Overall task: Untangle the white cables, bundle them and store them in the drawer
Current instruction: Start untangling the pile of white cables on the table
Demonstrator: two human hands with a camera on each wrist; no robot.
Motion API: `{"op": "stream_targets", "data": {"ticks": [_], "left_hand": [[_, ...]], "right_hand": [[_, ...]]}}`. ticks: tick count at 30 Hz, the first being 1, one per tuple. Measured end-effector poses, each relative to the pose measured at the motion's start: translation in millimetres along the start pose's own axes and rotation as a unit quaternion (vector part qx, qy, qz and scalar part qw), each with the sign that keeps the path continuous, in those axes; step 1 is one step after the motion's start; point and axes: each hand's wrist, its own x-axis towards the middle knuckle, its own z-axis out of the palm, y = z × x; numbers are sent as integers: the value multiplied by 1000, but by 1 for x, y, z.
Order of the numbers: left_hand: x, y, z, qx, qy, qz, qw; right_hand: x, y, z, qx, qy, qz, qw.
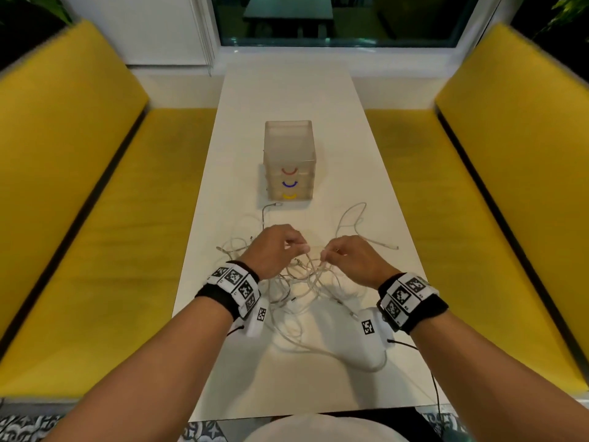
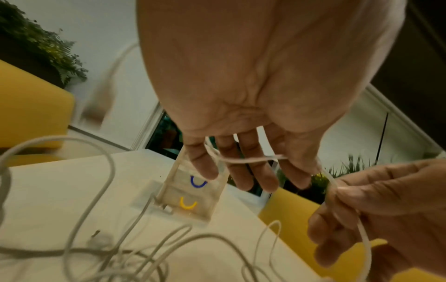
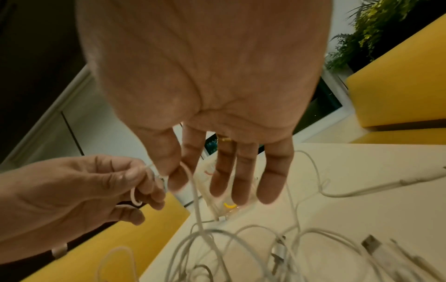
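Pinching white cables [image 1: 306, 282], left hand [image 1: 274, 250] and right hand [image 1: 353, 260]; drawer unit [image 1: 289, 161] closed, contents indiscernible.

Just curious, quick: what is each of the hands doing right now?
Left hand: pinching a strand of the white cables.
Right hand: pinching a strand of the same tangle.

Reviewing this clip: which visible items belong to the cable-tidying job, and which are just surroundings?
Part of the job:
- white cables, tangled on the table
- drawer unit, all drawers closed
- left hand and right hand, each pinching a cable

Just surroundings:
- white table
- yellow benches
- window
- plants
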Motion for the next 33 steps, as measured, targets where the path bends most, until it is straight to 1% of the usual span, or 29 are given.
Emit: {"op": "stream_targets", "data": {"ticks": [1, 3, 5, 8, 11, 14, 16, 19, 20, 21, 23, 25, 27, 28, 29, 31, 32, 33], "left_hand": [[1, 5, -5, -12, 13, 6, 1000], [2, 15, -18, -29, 38, 14, 999], [1, 26, -32, -48, 61, 18, 997], [0, 41, -54, -103, 99, 30, 989], [1, 55, -70, -133, 140, 50, 980], [4, 65, -74, -142, 158, 65, 975], [4, 70, -71, -149, 163, 67, 973], [7, 67, -61, -117, 142, 69, 980], [8, 64, -56, -105, 127, 62, 984], [10, 60, -51, -92, 112, 52, 988], [14, 55, -42, -74, 82, 34, 993], [16, 53, -37, -56, 58, 22, 996], [18, 53, -36, -28, 39, 15, 999], [18, 55, -37, -15, 29, 12, 999], [18, 56, -38, -5, 23, 12, 1000], [16, 57, -39, 3, 29, 13, 1000], [15, 57, -40, -6, 39, 15, 999], [14, 57, -42, -22, 54, 17, 998]], "right_hand": [[-1, -4, -4, 33, 19, -1, 999], [-6, -11, -12, 132, 49, 16, 990], [-10, -15, -21, 181, 64, 32, 981], [-11, -6, -28, 185, 66, 43, 980], [-11, 10, -21, 174, 39, 77, 981], [-13, 17, -10, 151, 9, 121, 981], [-10, 19, -4, 104, -3, 126, 987], [-8, 9, -2, 1, -10, 102, 995], [-7, 3, -2, -10, -7, 87, 996], [-8, -6, -3, 2, 2, 68, 998], [-5, -27, -6, 12, 68, 47, 997], [1, -45, -12, -23, 141, 48, 989], [7, -58, -18, -81, 179, 56, 979], [10, -61, -19, -101, 191, 48, 975], [11, -65, -20, -118, 194, 24, 973], [14, -66, -17, -126, 174, -50, 975], [15, -65, -14, -108, 159, -84, 978], [15, -64, -11, -75, 138, -102, 982]]}}
